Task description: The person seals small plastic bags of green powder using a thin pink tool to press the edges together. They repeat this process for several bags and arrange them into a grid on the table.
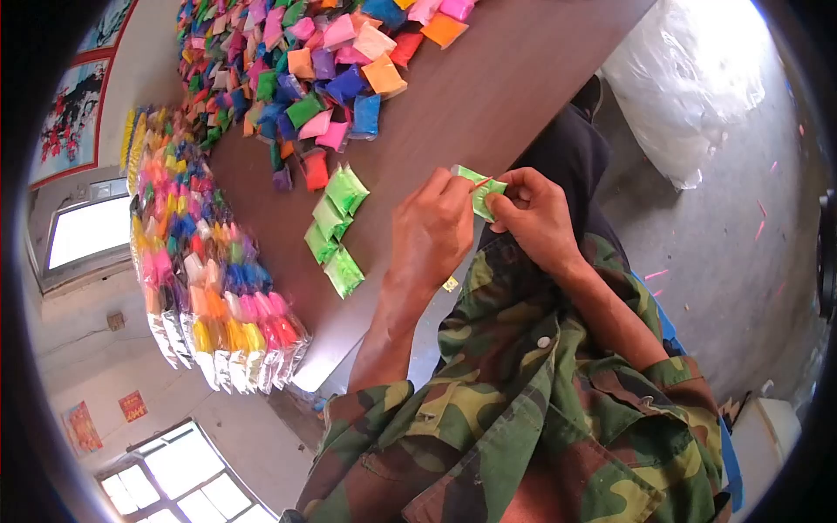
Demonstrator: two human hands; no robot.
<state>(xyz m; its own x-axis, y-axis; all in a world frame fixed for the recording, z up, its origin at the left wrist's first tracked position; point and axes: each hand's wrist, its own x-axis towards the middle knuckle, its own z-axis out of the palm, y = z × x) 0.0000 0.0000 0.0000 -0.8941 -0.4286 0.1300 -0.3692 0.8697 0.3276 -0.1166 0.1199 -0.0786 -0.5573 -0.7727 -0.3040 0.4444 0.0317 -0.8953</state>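
Observation:
A small bright-green clear-wrapped packet [479, 202] is held up between my two hands, above my lap by the table edge. My right hand [534, 213] pinches its right side between thumb and fingers. My left hand [433, 222] is closed at the packet's left side, and a thin orange-red stick [481, 184] runs from its fingertips across the packet's face. What the stick is made of is too small to tell. Several matching green packets [331, 218] lie in an overlapping group on the brown table, left of my left hand.
A large heap of multicoloured packets [305, 109] covers the far part of the table [488, 96]. Clear bags of coloured packets [222, 305] are lined up along its left edge. A big translucent plastic bag [684, 87] stands on the grey floor at the right.

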